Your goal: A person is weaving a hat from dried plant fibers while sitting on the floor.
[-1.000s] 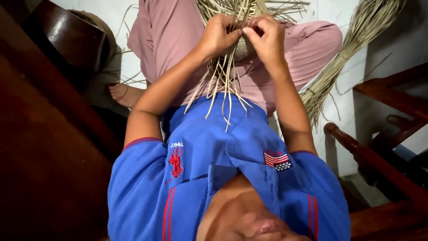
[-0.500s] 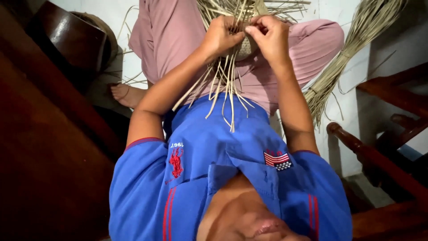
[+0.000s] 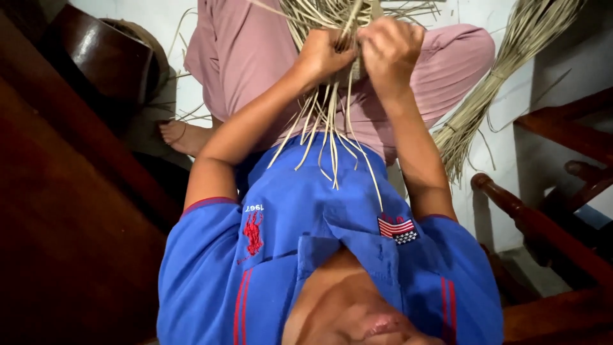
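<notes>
My left hand point(image 3: 324, 56) and my right hand point(image 3: 391, 50) are held close together over my lap, both closed on a bunch of pale dried straw strands point(image 3: 332, 121). Between the fingers shows a small woven part of the same straw point(image 3: 355, 64). Loose strand ends hang down from the hands over my blue shirt point(image 3: 306, 217), while other ends fan upward past the frame's top. Beneath the hands lie my crossed legs in pink trousers point(image 3: 249, 57).
A tied bundle of the same straw point(image 3: 495, 83) lies on the white floor to the right. Dark wooden chair parts point(image 3: 543, 223) stand at the right, and dark wooden furniture point(image 3: 76, 191) fills the left. My bare foot point(image 3: 182, 135) rests at the left.
Both hands stay closed on the straw and have shifted slightly; the hanging strand ends have swung a little.
</notes>
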